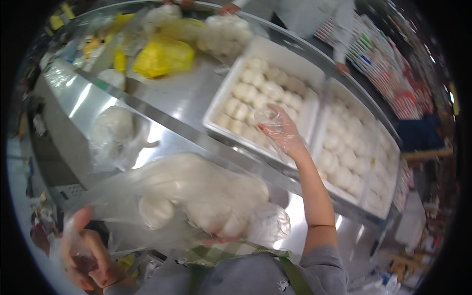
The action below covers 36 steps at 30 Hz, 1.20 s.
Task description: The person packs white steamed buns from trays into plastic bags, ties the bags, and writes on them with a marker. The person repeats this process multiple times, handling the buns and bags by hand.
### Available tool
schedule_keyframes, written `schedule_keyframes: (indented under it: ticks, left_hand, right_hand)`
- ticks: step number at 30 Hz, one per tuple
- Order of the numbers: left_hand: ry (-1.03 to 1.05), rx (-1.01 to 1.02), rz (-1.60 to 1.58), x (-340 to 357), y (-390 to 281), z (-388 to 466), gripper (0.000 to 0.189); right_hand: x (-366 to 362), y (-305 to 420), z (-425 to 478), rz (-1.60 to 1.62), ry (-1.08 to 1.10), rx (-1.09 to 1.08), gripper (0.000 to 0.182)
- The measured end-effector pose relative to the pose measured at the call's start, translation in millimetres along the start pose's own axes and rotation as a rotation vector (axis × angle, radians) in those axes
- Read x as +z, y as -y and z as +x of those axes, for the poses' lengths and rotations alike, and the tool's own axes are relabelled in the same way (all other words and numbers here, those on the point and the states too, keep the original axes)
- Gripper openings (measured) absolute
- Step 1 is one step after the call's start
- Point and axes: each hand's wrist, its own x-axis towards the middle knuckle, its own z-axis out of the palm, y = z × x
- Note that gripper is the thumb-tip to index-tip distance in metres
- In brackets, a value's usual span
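My left hand [86, 254] grips the edge of a large clear plastic bag [121, 199] at the lower left. Round white pieces, likely buns [156, 212], fill the bag, which lies on the steel counter in front of me. My right hand [282, 131] wears a thin clear plastic glove. It hovers over a white foam box [212, 123] packed with rows of similar white buns [245, 92]. Thumb and fingers are apart, and I see no bun between them, though loose glove film blurs the gap.
More boxes of white buns [343, 147] stand to the right. Filled bags, including a yellow bag [162, 55], sit at the back left. A clear bag with a white mass [112, 127] lies on the steel counter [86, 97]. A person's hand [343, 68] rests at the far counter edge.
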Motion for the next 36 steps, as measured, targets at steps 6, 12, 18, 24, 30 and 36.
schedule_keyframes:
  ticks: [6, 12, 18, 24, 30, 36]
  left_hand:
    - [-0.271, 0.225, 0.005, 52, 20, 30, 0.111]
    - [-0.378, 0.309, 0.063, 68, 33, 29, 0.108]
    - [-0.394, 0.338, 0.095, 68, 39, 23, 0.109]
    - [-0.555, 0.287, 0.122, 83, 41, 27, 0.11]
    - [-0.388, 0.262, 0.021, 76, 31, 10, 0.121]
    - [-0.318, 0.276, 0.009, 54, 36, 14, 0.109]
  right_hand:
    - [95, -224, 108, -0.611, 0.388, 0.325, 0.102]
    - [94, -222, 108, -0.77, 0.396, 0.304, 0.082]
    - [96, -233, 111, -0.721, 0.379, 0.338, 0.082]
    - [108, -255, 118, -0.764, 0.425, 0.3, 0.084]
    - [61, -306, 111, -0.47, 0.081, 0.103, 0.085]
    - [-23, -106, 9, 0.67, 0.006, 0.24, 0.074]
